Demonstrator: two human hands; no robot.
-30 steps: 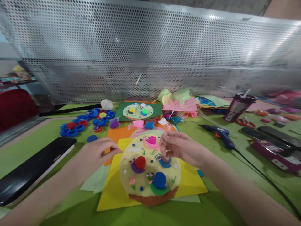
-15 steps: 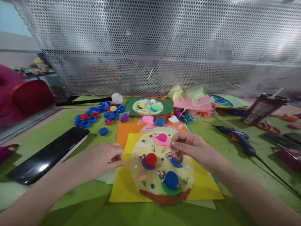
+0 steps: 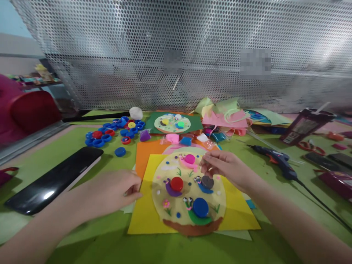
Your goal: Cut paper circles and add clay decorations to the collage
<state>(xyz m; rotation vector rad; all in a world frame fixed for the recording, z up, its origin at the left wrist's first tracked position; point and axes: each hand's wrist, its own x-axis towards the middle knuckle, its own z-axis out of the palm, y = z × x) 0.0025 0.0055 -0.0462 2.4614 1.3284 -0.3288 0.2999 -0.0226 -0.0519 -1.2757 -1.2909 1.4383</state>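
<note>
A round cream disc (image 3: 167, 205) with a brown lower edge lies on a yellow sheet (image 3: 143, 220). Clay snails with bottle-cap shells sit on it: a red cap (image 3: 176, 184), a blue cap (image 3: 200, 208), a grey cap (image 3: 207, 182) and a pink shell (image 3: 189, 159). Over the disc's upper right, near the pink and grey-shelled snails, my right hand (image 3: 224, 167) has its fingertips pinched together; whatever is between them is too small to make out. My left hand (image 3: 121, 187) is loosely curled at the yellow sheet's left edge, a gap between thumb and fingers, holding nothing visible.
Left lie a black phone-like slab (image 3: 55, 179) and several blue bottle caps (image 3: 120, 151). Clay packets (image 3: 186, 141) and a smaller finished disc (image 3: 172, 128) are behind. At right are a glue gun (image 3: 275, 159), scissors (image 3: 310, 147) and a dark cup (image 3: 305, 126). A perforated metal panel (image 3: 123, 55) stands behind.
My right hand has lifted slightly up and away from the grey-capped snail, which is now more visible. My left hand has shifted slightly left, its fingers curling more.
</note>
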